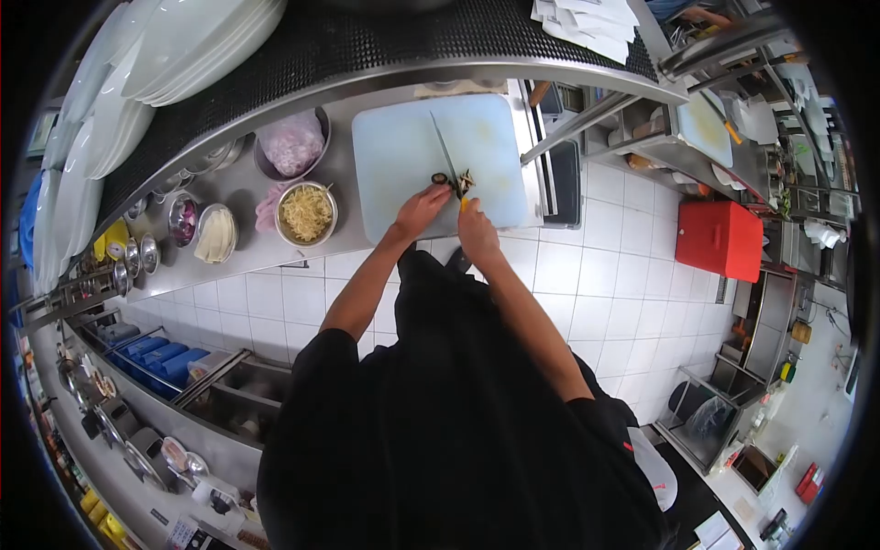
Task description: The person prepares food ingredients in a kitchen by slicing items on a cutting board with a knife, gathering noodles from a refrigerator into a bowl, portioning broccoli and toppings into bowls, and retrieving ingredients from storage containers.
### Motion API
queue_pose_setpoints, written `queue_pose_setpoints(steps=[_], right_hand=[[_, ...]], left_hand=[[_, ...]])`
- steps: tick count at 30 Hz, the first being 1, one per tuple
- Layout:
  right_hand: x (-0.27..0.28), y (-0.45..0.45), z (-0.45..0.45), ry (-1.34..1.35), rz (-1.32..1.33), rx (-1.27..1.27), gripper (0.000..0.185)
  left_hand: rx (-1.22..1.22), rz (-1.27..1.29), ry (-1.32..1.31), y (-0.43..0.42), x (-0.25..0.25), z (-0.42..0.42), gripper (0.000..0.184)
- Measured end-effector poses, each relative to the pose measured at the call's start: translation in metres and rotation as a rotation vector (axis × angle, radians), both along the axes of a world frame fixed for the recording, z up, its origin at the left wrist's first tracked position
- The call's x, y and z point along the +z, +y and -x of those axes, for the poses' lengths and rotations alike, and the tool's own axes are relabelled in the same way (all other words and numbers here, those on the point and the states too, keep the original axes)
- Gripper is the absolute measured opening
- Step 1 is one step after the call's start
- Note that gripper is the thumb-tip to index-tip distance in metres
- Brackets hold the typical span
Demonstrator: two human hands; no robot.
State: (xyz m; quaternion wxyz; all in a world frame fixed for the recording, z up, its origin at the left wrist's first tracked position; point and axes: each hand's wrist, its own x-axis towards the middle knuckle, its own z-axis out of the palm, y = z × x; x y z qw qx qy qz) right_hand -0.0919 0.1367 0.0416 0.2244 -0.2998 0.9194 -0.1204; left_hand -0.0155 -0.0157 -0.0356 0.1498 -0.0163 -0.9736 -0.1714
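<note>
A light blue cutting board [394,137] lies on the steel counter in front of me. My right hand [478,234] is closed round the yellow handle of a kitchen knife [444,142]. Its long blade points away from me across the board. Left of the blade, my left hand [423,209] has its fingertips bunched on a small dark piece of food [439,178], perhaps a mushroom. Cut dark and pale slices [466,181] lie in a small heap just right of the blade. The fingers partly hide the dark piece.
Left of the board stand a bowl of pale yellow shreds [307,214], a pot holding a plastic bag [291,145] and a bowl of white slices [217,234]. A steel shelf [367,55] with stacked white plates [197,50] overhangs the counter. A red box [720,240] stands at right.
</note>
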Motion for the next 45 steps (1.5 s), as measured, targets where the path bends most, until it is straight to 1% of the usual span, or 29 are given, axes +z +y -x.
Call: queue_pose_setpoints(steps=[2,5,8,10,11,14,16,19,22,23,25,28,31,34,36,37,39,41,42,44,45], right_hand=[[0.013,-0.002,0.007,0.014,-0.008,0.015,0.024],[0.021,-0.001,0.006,0.046,-0.002,0.036,0.024],[0.03,-0.004,0.004,0.062,0.022,0.051,0.024],[0.049,-0.006,-0.001,0.039,0.01,0.047,0.023],[0.044,-0.006,-0.004,0.037,0.003,0.047,0.023],[0.023,-0.007,-0.005,0.008,0.013,0.034,0.026],[0.015,-0.005,-0.004,-0.046,0.055,0.007,0.03],[-0.002,-0.012,-0.007,-0.039,0.058,-0.038,0.029],[-0.012,-0.023,-0.004,-0.012,0.032,-0.039,0.023],[-0.002,-0.027,0.0,-0.006,0.032,-0.022,0.024],[0.025,-0.028,-0.001,-0.009,0.019,0.006,0.026],[-0.006,-0.03,-0.008,-0.018,-0.048,-0.047,0.032],[-0.002,-0.032,-0.001,0.008,0.005,-0.006,0.038],[-0.004,-0.032,-0.005,-0.067,0.024,-0.039,0.048],[-0.015,-0.027,-0.01,-0.046,0.025,-0.035,0.048],[-0.02,-0.033,-0.001,-0.043,0.039,-0.031,0.048],[-0.012,-0.028,-0.011,-0.053,0.012,-0.04,0.047],[-0.01,-0.035,-0.008,-0.022,-0.018,-0.035,0.047],[-0.011,-0.026,-0.019,-0.045,-0.036,-0.043,0.046],[-0.011,-0.038,-0.006,-0.04,-0.025,-0.036,0.045],[-0.01,-0.037,-0.007,-0.058,0.005,-0.05,0.045]], left_hand=[[0.023,-0.09,0.043,-0.001,0.007,-0.001,0.034],[0.029,-0.025,0.139,-0.002,0.046,-0.005,0.027],[0.202,-0.212,0.243,-0.011,0.053,0.0,0.021],[0.191,-0.239,0.144,-0.023,0.041,0.005,0.02],[0.185,-0.256,0.092,-0.026,0.038,0.005,0.02],[0.107,-0.196,0.027,-0.028,0.031,0.006,0.02],[0.079,-0.153,0.021,-0.029,0.027,0.007,0.021],[0.025,-0.038,0.004,-0.031,0.029,0.008,0.024],[-0.014,0.047,-0.008,-0.03,0.023,0.006,0.028],[-0.025,0.073,-0.005,-0.034,0.022,0.01,0.029],[-0.028,0.056,-0.017,-0.034,0.025,0.011,0.029],[-0.036,0.02,-0.043,-0.032,0.02,0.008,0.028],[-0.036,0.029,-0.033,-0.041,0.02,0.018,0.029],[-0.027,0.074,0.009,-0.04,0.017,0.016,0.029],[-0.034,0.059,0.005,-0.029,0.011,0.005,0.029],[-0.039,0.05,0.002,-0.038,0.009,0.013,0.028],[-0.051,0.006,0.001,-0.031,0.014,0.005,0.027],[-0.035,-0.008,0.062,-0.036,0.021,0.009,0.025],[-0.033,-0.054,0.008,-0.026,0.017,-0.001,0.027],[-0.004,-0.099,-0.047,-0.036,0.016,0.01,0.03],[-0.02,-0.121,0.015,-0.038,0.016,0.009,0.03]])
